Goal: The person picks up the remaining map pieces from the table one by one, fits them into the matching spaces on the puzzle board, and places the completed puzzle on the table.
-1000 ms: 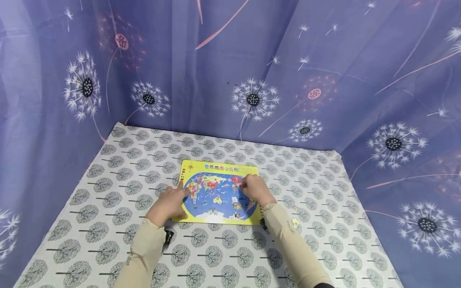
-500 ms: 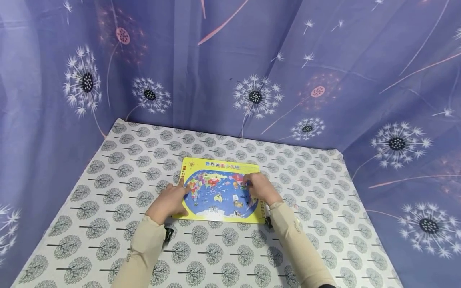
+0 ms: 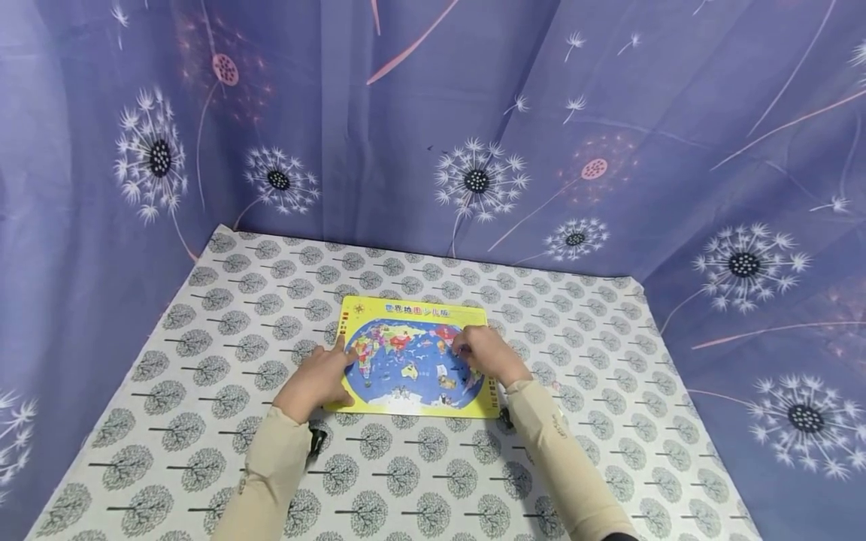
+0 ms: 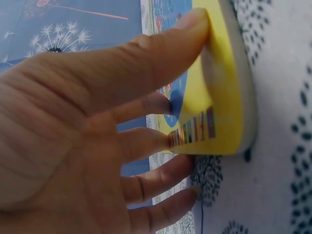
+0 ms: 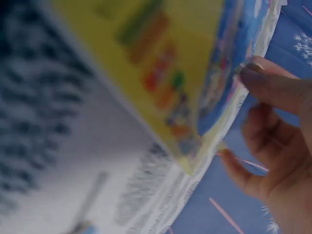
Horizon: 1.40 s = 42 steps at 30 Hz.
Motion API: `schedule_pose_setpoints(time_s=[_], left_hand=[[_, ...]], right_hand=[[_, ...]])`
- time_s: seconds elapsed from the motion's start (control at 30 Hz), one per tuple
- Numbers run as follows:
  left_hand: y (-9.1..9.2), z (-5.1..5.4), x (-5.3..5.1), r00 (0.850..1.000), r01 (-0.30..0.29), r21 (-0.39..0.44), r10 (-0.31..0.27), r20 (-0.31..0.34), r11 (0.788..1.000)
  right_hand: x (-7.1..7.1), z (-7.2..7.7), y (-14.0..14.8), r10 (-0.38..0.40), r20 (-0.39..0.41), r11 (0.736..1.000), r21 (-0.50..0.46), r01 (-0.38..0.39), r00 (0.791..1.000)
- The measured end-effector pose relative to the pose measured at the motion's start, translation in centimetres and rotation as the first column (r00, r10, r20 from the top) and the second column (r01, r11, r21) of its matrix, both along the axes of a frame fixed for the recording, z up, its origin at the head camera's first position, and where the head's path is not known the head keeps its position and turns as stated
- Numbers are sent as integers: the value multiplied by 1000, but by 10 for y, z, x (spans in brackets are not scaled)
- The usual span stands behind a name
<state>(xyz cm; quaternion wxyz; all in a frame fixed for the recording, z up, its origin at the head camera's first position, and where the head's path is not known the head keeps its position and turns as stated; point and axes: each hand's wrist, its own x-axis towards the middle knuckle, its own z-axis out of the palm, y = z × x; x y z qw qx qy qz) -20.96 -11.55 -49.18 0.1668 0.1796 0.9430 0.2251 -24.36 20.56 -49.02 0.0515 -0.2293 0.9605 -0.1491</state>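
A yellow-bordered world map puzzle board with a blue oval map lies flat on the table. My left hand rests on its left edge, fingers spread; in the left wrist view the thumb lies on the yellow border and the other fingers reach along the edge. My right hand is over the right part of the map, thumb and forefinger tips together. In the right wrist view they pinch a small puzzle piece, mostly hidden, while the other fingers curl loosely. The map under the right hand is covered.
A tree-patterned white cloth covers the table. A small loose piece lies on it at the right, blurred. A purple dandelion curtain hangs behind and along the sides.
My right hand shifts slightly right, its fingertips staying close over the map's right side. The right forearm now covers the yellow loose piece seen earlier. My left hand keeps its place.
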Motion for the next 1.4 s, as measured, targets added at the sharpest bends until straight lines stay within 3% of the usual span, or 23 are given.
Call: schedule_pose_setpoints(time_s=[0.13, 0.2, 0.3, 0.47, 0.67, 0.9, 1.1, 1.4], left_hand=[[-1, -1, 0, 1000, 0, 2, 0, 2, 1000], [-2, 0, -1, 1000, -3, 2, 3, -1, 1000], [-4, 0, -1, 1000, -6, 6, 6, -4, 1000], [-5, 1, -2, 1000, -10, 10, 10, 0, 1000], [-4, 1, -2, 1000, -20, 18, 19, 15, 1000], [-3, -2, -1, 1000, -17, 23, 17, 9, 1000], [-3, -2, -3, 1000, -20, 29, 20, 2, 999], [-2, -7, -2, 1000, -22, 20, 22, 9, 1000]], right_hand=[[2, -4, 2, 96, -83, 992, -79, -102, 992], [3, -5, 3, 108, -120, 988, -95, -120, 987], [4, -3, 4, 54, -135, 994, -90, -66, 989], [4, -3, 0, -42, -55, 999, -35, 40, 998], [1, -8, -4, -45, -41, 999, 21, 46, 998], [0, -7, -1, -98, -10, 995, 6, 98, 995], [-1, -6, -3, -98, -48, 995, 26, 99, 994], [1, -11, -6, -147, -27, 989, 3, 147, 989]])
